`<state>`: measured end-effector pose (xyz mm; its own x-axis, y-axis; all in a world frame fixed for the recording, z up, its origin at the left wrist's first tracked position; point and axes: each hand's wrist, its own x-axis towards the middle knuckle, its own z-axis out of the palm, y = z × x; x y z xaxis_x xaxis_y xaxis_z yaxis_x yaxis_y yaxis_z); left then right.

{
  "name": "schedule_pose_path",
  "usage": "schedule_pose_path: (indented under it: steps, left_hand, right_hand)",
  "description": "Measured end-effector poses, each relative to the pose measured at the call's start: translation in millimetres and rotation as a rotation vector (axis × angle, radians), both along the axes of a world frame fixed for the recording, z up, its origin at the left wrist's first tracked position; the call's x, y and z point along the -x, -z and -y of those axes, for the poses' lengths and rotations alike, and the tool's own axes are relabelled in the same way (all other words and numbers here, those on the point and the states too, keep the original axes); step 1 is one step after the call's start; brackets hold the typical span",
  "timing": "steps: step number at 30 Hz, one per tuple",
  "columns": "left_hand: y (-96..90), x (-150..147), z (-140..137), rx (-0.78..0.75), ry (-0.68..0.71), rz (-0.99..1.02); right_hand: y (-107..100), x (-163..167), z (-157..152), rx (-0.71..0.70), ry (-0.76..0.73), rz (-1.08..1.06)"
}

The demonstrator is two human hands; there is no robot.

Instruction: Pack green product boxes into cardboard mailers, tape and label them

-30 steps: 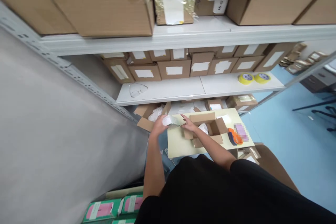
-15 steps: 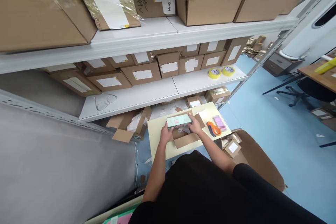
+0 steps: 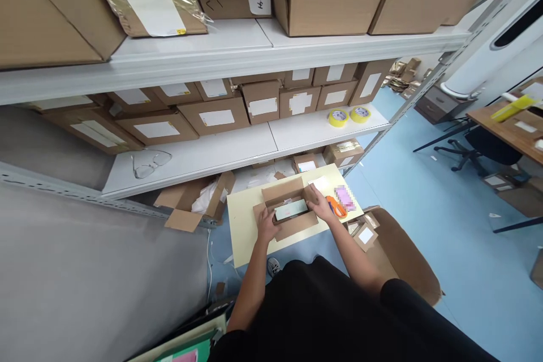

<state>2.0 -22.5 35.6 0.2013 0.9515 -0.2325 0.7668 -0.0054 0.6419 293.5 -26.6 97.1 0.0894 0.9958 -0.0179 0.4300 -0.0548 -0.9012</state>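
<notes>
A small cardboard box point(image 3: 296, 231) stands with its flaps spread on a pale yellow tabletop point(image 3: 241, 237). Inside it lies a flat, pale green box point(image 3: 291, 211), its top face showing. My left hand point(image 3: 267, 225) grips the left end of the cardboard box, fingers close to the green box's end. At the opposite end, my right hand point(image 3: 319, 203) is closed around the right flap and side. The undersides of both hands are hidden. Just right of my right hand lies an orange-handled tool point(image 3: 337, 207), beside a blurred-out purple item point(image 3: 345, 198).
Ahead, a metal shelf point(image 3: 229, 150) carries labelled cartons, glasses point(image 3: 151, 164) and two yellow tape rolls point(image 3: 338, 118). An open carton point(image 3: 186, 219) stands left of the tabletop. A large open carton point(image 3: 399, 254) holding small boxes is at the right.
The pale green box, held above the cardboard box before, now lies inside it. My hands have moved down and apart to the cardboard box's two ends. The view has shifted slightly.
</notes>
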Motion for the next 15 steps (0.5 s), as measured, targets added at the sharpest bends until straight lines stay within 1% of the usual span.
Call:
schedule_pose_path:
  steps: [2, 3, 5, 8, 10, 12, 15]
  left_hand:
    - [5.3, -3, 7, 0.077, 0.017, -0.048]
    - [8.0, -5, 10, 0.088, 0.025, -0.061]
    - [12.9, -8, 15, 0.037, 0.036, -0.064]
    - [14.5, -14, 18, -0.031, -0.021, -0.061]
    - [9.7, -20, 18, -0.042, -0.074, -0.044]
    - [0.8, -30, 20, -0.055, -0.104, -0.016]
    - [-14.1, -48, 38, -0.135, -0.134, 0.003]
  right_hand:
    - [-2, 3, 6, -0.014, -0.041, 0.024]
    - [-2, 5, 8, -0.028, -0.068, 0.038]
    - [-1, 9, 11, -0.053, -0.126, 0.063]
    - [1, 10, 14, -0.053, -0.191, 0.08]
    - [-1, 5, 15, -0.047, -0.225, 0.087]
    - [-6, -5, 16, -0.052, -0.268, 0.086]
    - [-16, -24, 17, -0.086, -0.338, 0.083]
